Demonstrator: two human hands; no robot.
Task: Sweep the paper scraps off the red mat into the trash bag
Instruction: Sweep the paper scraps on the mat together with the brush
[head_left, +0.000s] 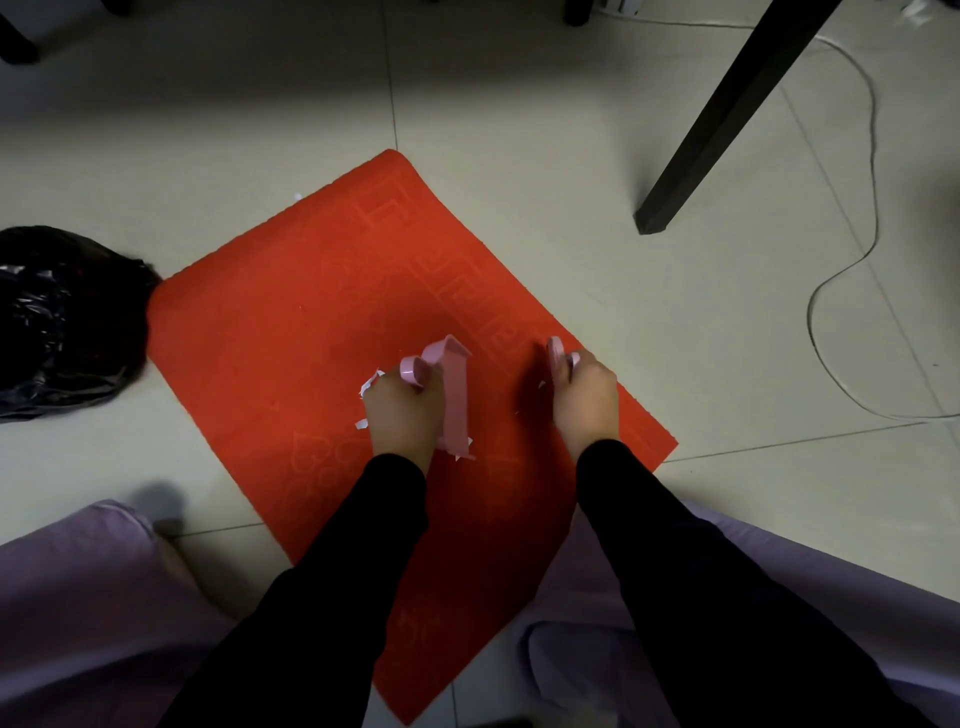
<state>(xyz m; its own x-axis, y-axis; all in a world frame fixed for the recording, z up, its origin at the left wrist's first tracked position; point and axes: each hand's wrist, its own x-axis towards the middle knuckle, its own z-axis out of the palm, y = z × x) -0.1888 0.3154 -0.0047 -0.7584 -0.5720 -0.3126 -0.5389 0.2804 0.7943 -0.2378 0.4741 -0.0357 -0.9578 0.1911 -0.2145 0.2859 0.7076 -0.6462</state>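
Observation:
A red mat (311, 312) lies on the tiled floor. My left hand (402, 415) grips the handle of a pink dustpan (457, 395) held on the mat's middle. White paper scraps (370, 387) poke out around that hand and under the pan's lower edge. My right hand (584, 400) grips a small pink brush (557, 356) to the right of the pan, apart from it. A black trash bag (57, 322) sits on the floor at the mat's left corner. One scrap (297, 197) lies on the floor by the mat's far edge.
A dark table leg (727, 114) stands on the floor at the upper right. A thin cable (831, 291) loops across the tiles to the right of the mat. My purple-clad knees frame the lower corners, and a bare foot (182, 571) rests at lower left.

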